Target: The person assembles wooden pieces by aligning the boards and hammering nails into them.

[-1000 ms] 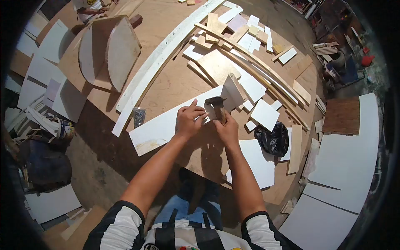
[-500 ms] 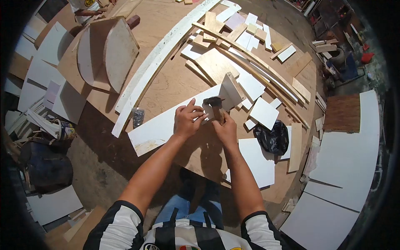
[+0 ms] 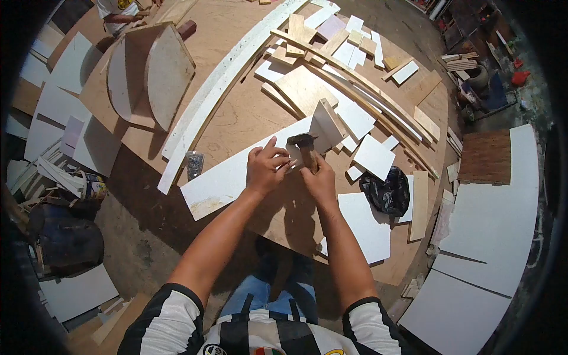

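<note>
We find the right hand (image 3: 320,179) clenched around 1 hammer (image 3: 307,152); the left hand (image 3: 266,168) curls over a white board (image 3: 228,179), its grasp indeterminable.

From the left hand (image 3: 267,170), the counter (image 3: 234,118) has open room at eleven o'clock. At two o'clock, an upright board (image 3: 329,126) blocks the way.

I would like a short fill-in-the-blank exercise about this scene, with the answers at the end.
The right hand grips a ____.
The crumpled bag to the right of both hands is coloured ____.
The person's sleeves are black and ____.
The trousers are ____.

Answers: hammer; black; white; blue.
</note>
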Tool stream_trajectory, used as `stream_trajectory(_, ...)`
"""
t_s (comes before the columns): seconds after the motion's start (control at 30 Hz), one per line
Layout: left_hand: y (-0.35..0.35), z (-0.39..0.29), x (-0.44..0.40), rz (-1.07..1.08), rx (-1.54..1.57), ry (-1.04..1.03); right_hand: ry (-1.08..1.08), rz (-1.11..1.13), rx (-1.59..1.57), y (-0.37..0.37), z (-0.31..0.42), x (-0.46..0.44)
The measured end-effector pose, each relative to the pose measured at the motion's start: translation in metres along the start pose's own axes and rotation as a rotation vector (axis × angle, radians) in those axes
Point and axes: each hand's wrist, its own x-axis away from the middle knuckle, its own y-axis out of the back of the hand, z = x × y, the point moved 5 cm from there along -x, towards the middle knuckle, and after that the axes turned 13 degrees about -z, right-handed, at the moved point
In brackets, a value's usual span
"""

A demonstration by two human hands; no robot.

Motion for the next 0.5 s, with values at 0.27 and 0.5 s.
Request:
stream_trajectory(0.27,-0.001,-0.002,0.001,-0.004,-0.024,0.013,0.026,-0.024,0.017,-0.001,-0.005,0.000)
stream_trajectory(0.5,-0.003,-0.006,0.001,-0.032,-0.064,-0.066,0.030,0.020,0.067,0.000,-0.008,0.003)
